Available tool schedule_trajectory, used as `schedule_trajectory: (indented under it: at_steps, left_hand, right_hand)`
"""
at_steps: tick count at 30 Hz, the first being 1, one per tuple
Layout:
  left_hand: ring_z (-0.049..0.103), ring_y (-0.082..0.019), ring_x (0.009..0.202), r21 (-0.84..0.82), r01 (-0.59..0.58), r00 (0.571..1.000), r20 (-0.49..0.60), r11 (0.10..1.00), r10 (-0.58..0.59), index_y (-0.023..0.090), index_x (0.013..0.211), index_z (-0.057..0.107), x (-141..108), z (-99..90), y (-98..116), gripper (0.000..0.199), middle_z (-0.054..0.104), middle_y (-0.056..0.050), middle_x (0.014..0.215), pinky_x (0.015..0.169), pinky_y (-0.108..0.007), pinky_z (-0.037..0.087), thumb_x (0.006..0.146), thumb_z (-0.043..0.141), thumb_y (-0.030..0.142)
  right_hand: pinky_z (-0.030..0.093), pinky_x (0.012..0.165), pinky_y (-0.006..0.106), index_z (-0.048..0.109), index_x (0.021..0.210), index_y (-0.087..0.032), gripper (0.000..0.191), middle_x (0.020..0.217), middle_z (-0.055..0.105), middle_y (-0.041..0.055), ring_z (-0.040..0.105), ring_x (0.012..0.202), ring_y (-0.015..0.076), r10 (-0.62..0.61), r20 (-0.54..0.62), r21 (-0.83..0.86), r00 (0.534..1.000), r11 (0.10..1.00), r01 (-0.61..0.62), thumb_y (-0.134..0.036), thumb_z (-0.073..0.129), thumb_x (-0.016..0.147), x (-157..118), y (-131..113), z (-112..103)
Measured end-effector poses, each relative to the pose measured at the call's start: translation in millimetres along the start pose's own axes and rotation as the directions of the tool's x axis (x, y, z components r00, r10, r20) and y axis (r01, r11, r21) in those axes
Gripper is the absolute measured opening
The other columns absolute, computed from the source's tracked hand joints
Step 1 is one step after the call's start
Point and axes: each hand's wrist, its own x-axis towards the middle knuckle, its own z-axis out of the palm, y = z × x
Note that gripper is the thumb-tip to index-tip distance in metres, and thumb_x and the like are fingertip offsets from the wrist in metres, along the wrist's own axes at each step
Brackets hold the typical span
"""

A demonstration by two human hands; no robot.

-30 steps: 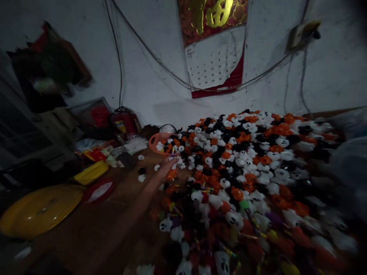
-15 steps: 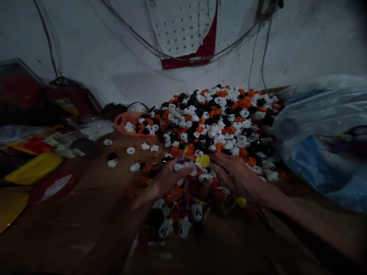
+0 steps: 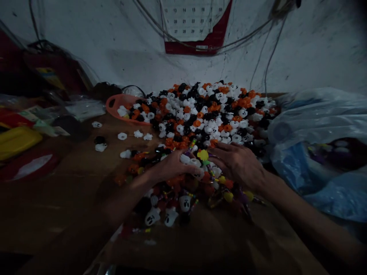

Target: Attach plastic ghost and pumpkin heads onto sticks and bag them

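My left hand (image 3: 174,164) is closed round white ghost-shaped plastic pieces (image 3: 190,160). A slim tube with a multicoloured end (image 3: 192,144) sticks up beside its thumb and fingers. My right hand (image 3: 239,162) lies over the small pieces with its fingers stretched towards the left hand, tips partly hidden. Close to those fingertips is a yellow flower-shaped piece (image 3: 203,154). Below the hands lie white ghost heads (image 3: 185,203) with black faces, orange pieces and colourful beaded sticks. Behind them rises a big heap of white, black and orange figures (image 3: 212,114).
An orange plastic scoop (image 3: 110,110) holds more figures at the heap's left. Loose white pieces (image 3: 122,136) dot the brown tabletop (image 3: 71,206). Clear and blue plastic bags (image 3: 298,160) bulge at the right. A red dish (image 3: 43,162) and yellow container (image 3: 20,142) stand at left.
The view has tilted down and shifted. My hands remain close together over the pieces, with the left still closed on the white ones. More yellow and purple pieces show under my right hand.
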Motion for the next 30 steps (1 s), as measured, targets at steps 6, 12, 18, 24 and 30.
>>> schedule_trajectory:
  at_steps: [6, 12, 18, 24, 30]
  left_hand:
    - [0.056, -0.015, 0.071, 0.061, -0.025, 0.994, 0.105, 0.998, 0.019, 0.017, 0.094, 0.061, 5.3, -1.7, 6.3, 0.047, 0.063, -0.001, 0.081, 0.059, -0.022, 0.042, 0.059, 0.077, 0.045]
    - [0.057, -0.016, 0.064, 0.082, -0.055, 0.996, 0.077, 0.995, 0.048, 0.017, 0.092, 0.068, 6.5, -3.9, 6.3, 0.041, 0.064, -0.003, 0.075, 0.055, -0.023, 0.04, 0.065, 0.07, 0.048]
    - [0.05, -0.012, 0.054, 0.052, -0.107, 0.99, 0.1, 0.993, 0.102, 0.015, 0.083, 0.066, 2.4, 0.9, 9.8, 0.035, 0.058, -0.001, 0.064, 0.048, -0.022, 0.037, 0.07, 0.064, 0.048]
    - [0.051, -0.012, 0.057, 0.171, -0.135, 0.983, 0.143, 0.976, 0.111, 0.016, 0.084, 0.065, -5.2, 0.9, 26.7, 0.033, 0.059, 0.0, 0.067, 0.05, -0.021, 0.036, 0.076, 0.059, 0.047]
    - [0.057, -0.015, 0.069, 0.266, -0.193, 0.978, 0.129, 0.945, 0.163, 0.016, 0.086, 0.066, -6.4, 8.4, 29.9, 0.028, 0.064, -0.001, 0.078, 0.059, -0.022, 0.042, 0.077, 0.06, 0.041]
  right_hand:
    - [0.037, 0.069, 0.028, 0.06, 0.087, -0.019, 0.028, 0.087, 0.062, 0.0044, 0.059, 0.076, 0.0159, -0.079, 0.074, 0.032, 0.994, 0.997, 0.077, -0.034, 0.038, 0.096, -1.8, 7.7, -2.8]
    - [0.038, 0.072, 0.028, 0.06, 0.094, -0.021, 0.026, 0.093, 0.063, 0.0039, 0.058, 0.08, 0.0166, -0.067, 0.006, 0.037, 0.998, 0.997, 0.066, -0.036, 0.039, 0.096, -9.0, 13.6, -6.9]
    - [0.035, 0.07, 0.029, 0.059, 0.095, -0.017, 0.019, 0.081, 0.061, 0.0032, 0.054, 0.073, 0.0156, -0.162, 0.033, 0.006, 0.986, 0.987, 0.162, -0.025, 0.042, 0.095, -14.3, 6.6, -2.9]
    - [0.031, 0.067, 0.03, 0.056, 0.096, -0.015, 0.014, 0.081, 0.057, 0.003, 0.048, 0.068, 0.0155, -0.239, -0.043, -0.099, 0.97, 0.967, 0.234, -0.017, 0.043, 0.092, -18.9, 3.8, 1.3]
    - [0.032, 0.066, 0.029, 0.054, 0.09, -0.015, 0.016, 0.077, 0.057, 0.0034, 0.049, 0.064, 0.0145, -0.152, -0.055, 0.037, 0.987, 0.987, 0.155, -0.023, 0.039, 0.092, -24.3, -5.4, 14.5]
